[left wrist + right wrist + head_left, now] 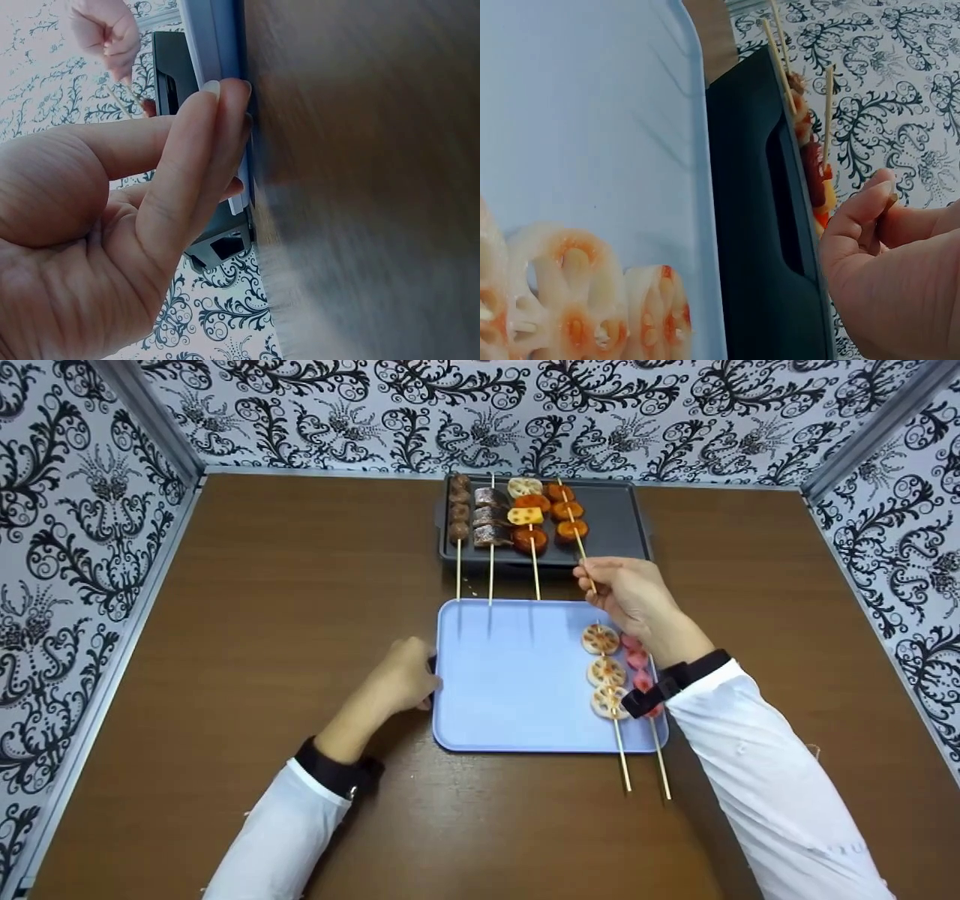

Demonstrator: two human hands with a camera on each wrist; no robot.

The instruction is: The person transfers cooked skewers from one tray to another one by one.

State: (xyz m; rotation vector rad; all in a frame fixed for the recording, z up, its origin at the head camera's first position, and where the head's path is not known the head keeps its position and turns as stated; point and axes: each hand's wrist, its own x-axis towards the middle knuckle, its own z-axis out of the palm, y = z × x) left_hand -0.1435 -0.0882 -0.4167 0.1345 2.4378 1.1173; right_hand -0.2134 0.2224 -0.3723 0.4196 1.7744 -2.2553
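My right hand pinches the bare stick of a skewer with orange-brown round slices, at the right of a row on the dark grill pan. In the right wrist view, the stick's end shows between thumb and fingers. My left hand grips the left edge of a light blue tray, fingertips at its rim. Below my right hand, on the tray's right side, lie a lotus-root skewer and a pink skewer, the latter partly hidden by my wrist strap.
Left of the held skewer, the pan bears a meatball skewer, a skewer of silvery-grey pieces and a mixed skewer. Their sticks reach toward the tray's far edge. Patterned panels bound the brown table at the back and sides.
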